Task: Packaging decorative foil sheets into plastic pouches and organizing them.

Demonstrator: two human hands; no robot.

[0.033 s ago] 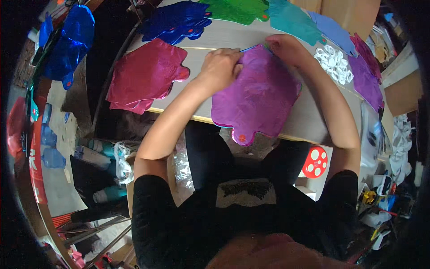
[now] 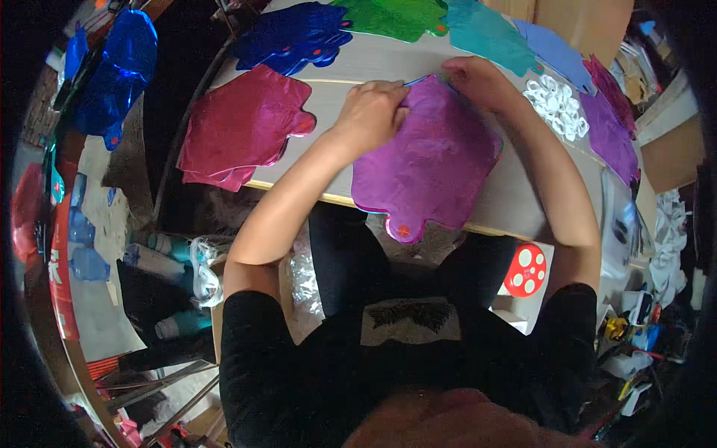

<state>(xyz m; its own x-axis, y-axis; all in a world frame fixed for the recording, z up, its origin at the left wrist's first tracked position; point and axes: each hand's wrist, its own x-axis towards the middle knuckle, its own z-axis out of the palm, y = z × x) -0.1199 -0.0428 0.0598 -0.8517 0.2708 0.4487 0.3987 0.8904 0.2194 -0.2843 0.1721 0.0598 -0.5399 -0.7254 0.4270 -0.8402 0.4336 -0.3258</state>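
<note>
A purple foil balloon (image 2: 429, 160), flat and shiny, lies on the table in front of me, perhaps on top of others. Its tab with a red dot hangs over the near edge. At its far left edge my left hand (image 2: 373, 112) has its fingers pressed together on the foil, the thumb on the near side. The fingers of my right hand (image 2: 478, 81) are curled in at the far right corner. What they pinch there is too small and blurred to make out.
Magenta foil balloons (image 2: 243, 123) lie at left; blue (image 2: 291, 36), green (image 2: 392, 16) and teal (image 2: 493, 33) piles line the far edge. White loops (image 2: 556, 108) are heaped right of my right forearm, beside more purple foil (image 2: 611, 142). A red spotted disc (image 2: 526, 270) lies below the table edge.
My left hand has shifted very slightly to the right along the foil's edge. Everything else looks the same.
</note>
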